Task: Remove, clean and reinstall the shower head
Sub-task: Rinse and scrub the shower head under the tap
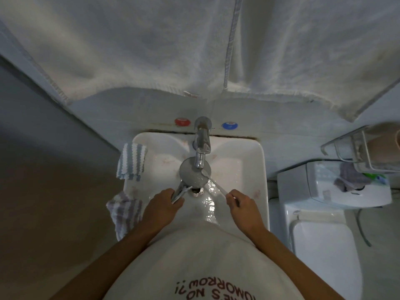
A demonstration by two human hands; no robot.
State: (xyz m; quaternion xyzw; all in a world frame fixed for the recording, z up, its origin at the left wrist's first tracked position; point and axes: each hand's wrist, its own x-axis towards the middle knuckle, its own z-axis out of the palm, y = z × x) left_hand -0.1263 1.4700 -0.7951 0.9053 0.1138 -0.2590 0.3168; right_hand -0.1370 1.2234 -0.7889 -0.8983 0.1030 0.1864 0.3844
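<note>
A round grey shower head lies face up over the white sink, right under the chrome tap spout. My left hand is shut on the shower head's handle at the lower left of the disc. A white toothbrush is gripped in my right hand, and its bristle end touches the right edge of the shower head's face. Water glistens in the basin below the disc.
A blue-striped cloth hangs on the sink's left rim and a purple-striped cloth on its front left corner. White towels hang above. Red and blue tap markers flank the faucet. A toilet and wire rack stand at right.
</note>
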